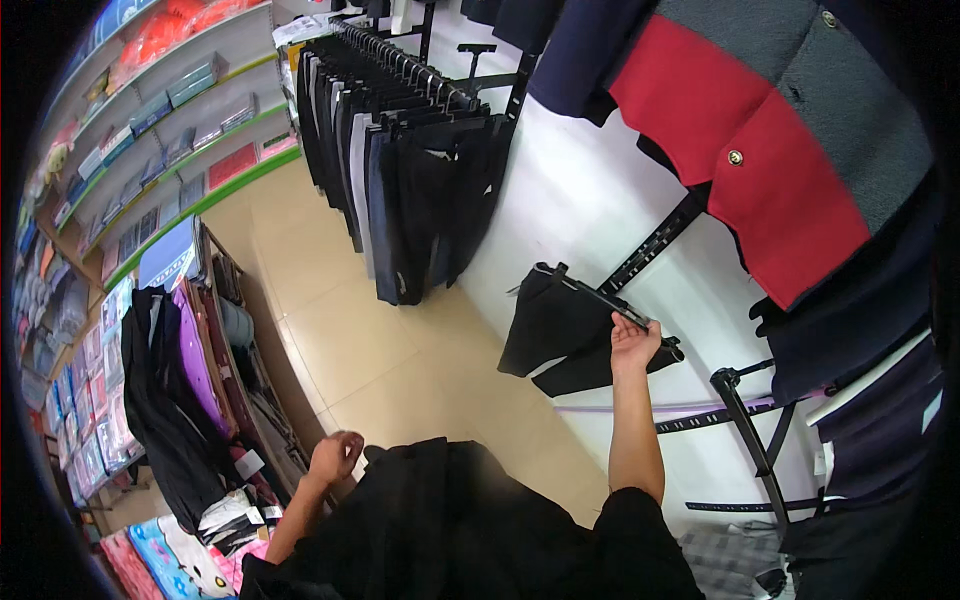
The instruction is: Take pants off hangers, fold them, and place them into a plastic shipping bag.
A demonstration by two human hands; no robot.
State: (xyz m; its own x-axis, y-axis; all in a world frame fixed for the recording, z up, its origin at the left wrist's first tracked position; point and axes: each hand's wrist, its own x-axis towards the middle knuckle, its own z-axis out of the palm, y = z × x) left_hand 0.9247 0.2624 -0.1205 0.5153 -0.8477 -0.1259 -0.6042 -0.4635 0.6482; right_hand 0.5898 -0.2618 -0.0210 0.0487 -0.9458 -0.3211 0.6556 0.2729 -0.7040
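Note:
My right hand (634, 346) grips the bar of a black clip hanger (589, 291) near its right end. Black pants (559, 326) hang from it beside the white wall, and part of a pale edge shows low on the cloth. Behind the hanger runs a black slotted wall rail (654, 244); whether the two touch I cannot tell. My left hand (336, 457) is low beside my body, fingers loosely curled with a gap at the thumb and nothing seen in it. It is nearest to the rack of folded and draped garments (206, 352) on the left.
Dark trousers (412, 202) hang on a wall rack ahead. Red and grey coats (780, 195) jut from the wall at upper right. A black metal arm (750, 435) sticks out below them. Shelves (176, 112) with packaged goods line the left. Tiled floor (360, 345) runs between.

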